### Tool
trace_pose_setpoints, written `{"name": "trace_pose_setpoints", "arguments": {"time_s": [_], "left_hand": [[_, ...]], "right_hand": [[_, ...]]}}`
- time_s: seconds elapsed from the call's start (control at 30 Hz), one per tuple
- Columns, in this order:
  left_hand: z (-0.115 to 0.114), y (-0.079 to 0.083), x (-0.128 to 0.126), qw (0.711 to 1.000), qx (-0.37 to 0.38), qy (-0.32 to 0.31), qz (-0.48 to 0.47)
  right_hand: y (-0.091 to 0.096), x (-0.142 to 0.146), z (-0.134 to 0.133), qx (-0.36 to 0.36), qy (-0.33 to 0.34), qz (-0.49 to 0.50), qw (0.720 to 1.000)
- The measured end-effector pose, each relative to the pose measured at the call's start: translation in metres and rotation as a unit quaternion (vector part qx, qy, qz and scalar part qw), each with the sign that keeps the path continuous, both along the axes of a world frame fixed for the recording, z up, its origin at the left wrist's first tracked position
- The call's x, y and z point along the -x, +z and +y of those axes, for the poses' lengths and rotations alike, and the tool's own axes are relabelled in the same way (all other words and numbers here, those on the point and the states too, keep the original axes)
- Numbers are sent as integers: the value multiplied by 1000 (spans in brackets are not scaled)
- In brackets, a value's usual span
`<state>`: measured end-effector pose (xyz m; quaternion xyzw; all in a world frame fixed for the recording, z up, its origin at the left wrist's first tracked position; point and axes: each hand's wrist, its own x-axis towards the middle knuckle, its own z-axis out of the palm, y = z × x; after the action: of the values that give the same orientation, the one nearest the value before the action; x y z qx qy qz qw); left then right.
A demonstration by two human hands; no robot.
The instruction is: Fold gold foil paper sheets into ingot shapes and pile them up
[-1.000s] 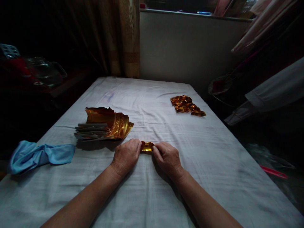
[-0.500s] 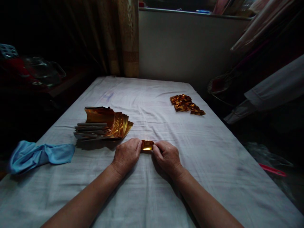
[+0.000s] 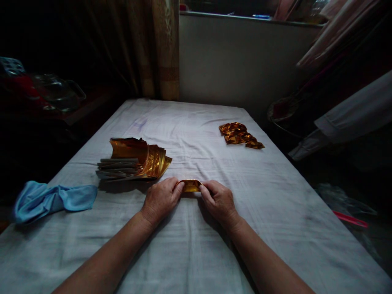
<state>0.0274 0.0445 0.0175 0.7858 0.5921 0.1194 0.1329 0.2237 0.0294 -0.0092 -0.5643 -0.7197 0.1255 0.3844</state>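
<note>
A small folded piece of gold foil paper (image 3: 191, 186) is stretched between my two hands, low over the white sheet (image 3: 196, 232). My left hand (image 3: 162, 199) pinches its left end with thumb and fingers. At its right end, my right hand (image 3: 219, 201) grips in the same way. The ends of the foil are partly hidden by my fingers. Left of my left hand sits a stack of gold foil paper sheets (image 3: 130, 149), some curled up and some lying folded with grey backs. Several folded gold foil pieces (image 3: 237, 133) lie in a pile at the far right.
A crumpled blue cloth (image 3: 58, 199) lies at the left edge. On a dark side table stands a glass jug (image 3: 58, 92). A patterned curtain (image 3: 165, 49) and a pale wall (image 3: 226, 61) close off the far end. Clothes (image 3: 358, 102) hang along the right side.
My hands have moved slightly apart. More of the gold foil's width shows between them, and its middle now looks longer and flatter. The stack and the far pile have stayed put.
</note>
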Motion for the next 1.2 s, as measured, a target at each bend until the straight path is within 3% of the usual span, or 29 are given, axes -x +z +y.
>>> {"name": "trace_pose_setpoints", "arguments": {"time_s": [0.3,0.5,0.73,1.2], "left_hand": [[-4,-8,9,994,-41,-21,-95],[-3,-7,9,993,-44,-3,-112],[-2,-7,9,991,-32,11,-127],[-2,-8,7,998,-47,1,-47]], "right_hand": [[-2,-2,1,-22,-3,-17,1000],[-1,-2,0,-16,-46,-34,998],[0,-4,-1,-29,-19,-46,998],[4,2,-3,-28,21,-95,995]]}}
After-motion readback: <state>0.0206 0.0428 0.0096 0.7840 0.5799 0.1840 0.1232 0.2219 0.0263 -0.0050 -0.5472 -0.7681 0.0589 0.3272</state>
